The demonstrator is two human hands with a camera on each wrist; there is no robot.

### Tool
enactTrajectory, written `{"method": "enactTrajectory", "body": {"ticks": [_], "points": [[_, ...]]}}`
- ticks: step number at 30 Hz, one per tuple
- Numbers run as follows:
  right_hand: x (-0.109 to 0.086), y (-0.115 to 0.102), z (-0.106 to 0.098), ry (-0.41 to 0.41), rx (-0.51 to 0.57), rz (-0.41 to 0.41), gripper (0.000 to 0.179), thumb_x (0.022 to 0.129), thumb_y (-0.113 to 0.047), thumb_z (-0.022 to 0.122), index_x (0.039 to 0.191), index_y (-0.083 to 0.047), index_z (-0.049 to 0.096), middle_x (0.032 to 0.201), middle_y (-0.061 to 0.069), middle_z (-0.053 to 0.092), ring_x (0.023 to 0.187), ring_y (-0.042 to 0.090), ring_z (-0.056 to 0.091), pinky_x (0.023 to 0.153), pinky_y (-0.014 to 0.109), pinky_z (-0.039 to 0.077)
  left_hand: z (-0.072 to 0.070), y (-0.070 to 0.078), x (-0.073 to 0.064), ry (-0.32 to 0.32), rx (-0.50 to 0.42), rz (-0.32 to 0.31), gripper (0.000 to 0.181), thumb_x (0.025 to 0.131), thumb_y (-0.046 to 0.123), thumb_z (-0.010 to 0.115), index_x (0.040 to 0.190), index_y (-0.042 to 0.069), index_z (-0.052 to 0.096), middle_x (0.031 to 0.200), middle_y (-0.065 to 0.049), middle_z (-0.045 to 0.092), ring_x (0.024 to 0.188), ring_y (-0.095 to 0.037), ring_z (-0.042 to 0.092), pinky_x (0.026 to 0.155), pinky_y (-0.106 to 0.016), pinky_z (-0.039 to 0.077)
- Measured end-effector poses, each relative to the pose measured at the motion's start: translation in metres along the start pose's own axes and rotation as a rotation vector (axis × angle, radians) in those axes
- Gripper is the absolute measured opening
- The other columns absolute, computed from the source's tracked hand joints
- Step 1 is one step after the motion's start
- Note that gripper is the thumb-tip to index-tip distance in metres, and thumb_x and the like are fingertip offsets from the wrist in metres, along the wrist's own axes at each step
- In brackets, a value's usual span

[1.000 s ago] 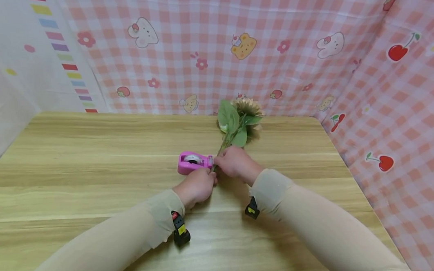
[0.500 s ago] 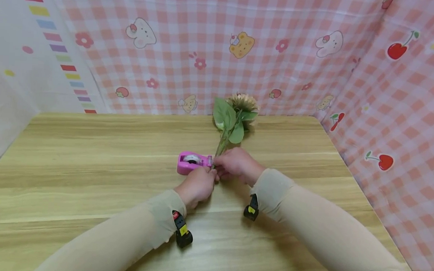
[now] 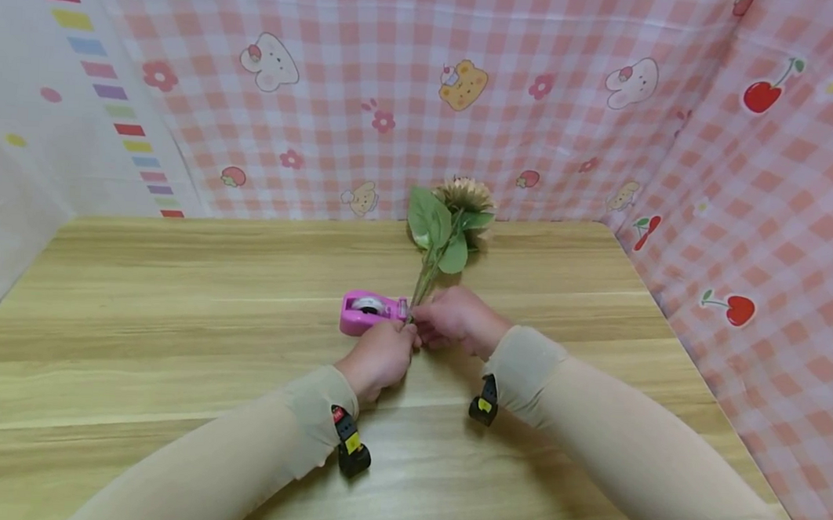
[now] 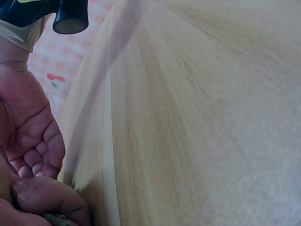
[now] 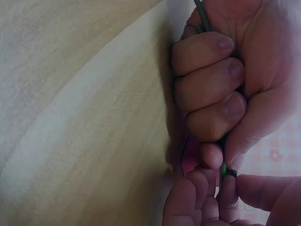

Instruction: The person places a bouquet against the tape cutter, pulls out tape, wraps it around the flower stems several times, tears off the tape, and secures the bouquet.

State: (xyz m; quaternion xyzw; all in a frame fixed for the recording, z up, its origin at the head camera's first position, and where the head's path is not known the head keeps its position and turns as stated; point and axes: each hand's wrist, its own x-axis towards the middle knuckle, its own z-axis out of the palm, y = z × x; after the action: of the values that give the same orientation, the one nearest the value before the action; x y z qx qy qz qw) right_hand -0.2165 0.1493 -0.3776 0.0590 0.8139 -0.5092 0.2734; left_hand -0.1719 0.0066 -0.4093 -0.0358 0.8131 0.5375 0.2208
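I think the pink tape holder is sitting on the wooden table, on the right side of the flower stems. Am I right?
Almost! The side is wrong: the head view shows the pink tape holder on the left side of the flower stems. It is sitting on the wooden table, just as you said.
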Motion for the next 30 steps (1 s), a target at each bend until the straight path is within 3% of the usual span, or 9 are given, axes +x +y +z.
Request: {"method": "enactTrajectory", "body": {"ticks": [15, 24, 30], "points": [[-0.001, 0.002, 0.003, 0.014, -0.029, 0.005, 0.021, 0.105, -0.013, 0.061, 0.093, 0.000, 0.071, 0.075, 0.005, 0.069, 0.071, 0.015, 0.067, 0.077, 0.032, 0.067, 0.001, 0.001, 0.000, 0.007, 0.007, -0.011, 0.037, 0.115, 0.028, 0.037, 0.102, 0.007, 0.064, 0.081, -0.003, 0.047, 0.053, -0.010, 0.038, 0.045, -0.022, 0.033], [0.001, 0.011, 0.001, 0.026, -0.058, 0.034, 0.022, 0.104, -0.017, 0.064, 0.094, 0.000, 0.073, 0.075, 0.004, 0.069, 0.070, 0.014, 0.065, 0.066, 0.025, 0.062, 0.001, 0.001, 0.000, 0.002, 0.022, -0.012, 0.036, 0.115, 0.028, 0.037, 0.105, 0.007, 0.064, 0.085, -0.004, 0.050, 0.055, -0.011, 0.040, 0.047, -0.023, 0.035], [0.000, 0.011, 0.001, 0.073, -0.142, -0.008, 0.023, 0.103, -0.019, 0.065, 0.089, -0.002, 0.072, 0.074, 0.003, 0.066, 0.068, 0.015, 0.063, 0.065, 0.026, 0.062, 0.001, 0.000, 0.000, 0.002, 0.039, -0.002, 0.036, 0.115, 0.027, 0.036, 0.105, 0.007, 0.064, 0.087, -0.005, 0.052, 0.061, -0.013, 0.043, 0.052, -0.024, 0.038]]}}
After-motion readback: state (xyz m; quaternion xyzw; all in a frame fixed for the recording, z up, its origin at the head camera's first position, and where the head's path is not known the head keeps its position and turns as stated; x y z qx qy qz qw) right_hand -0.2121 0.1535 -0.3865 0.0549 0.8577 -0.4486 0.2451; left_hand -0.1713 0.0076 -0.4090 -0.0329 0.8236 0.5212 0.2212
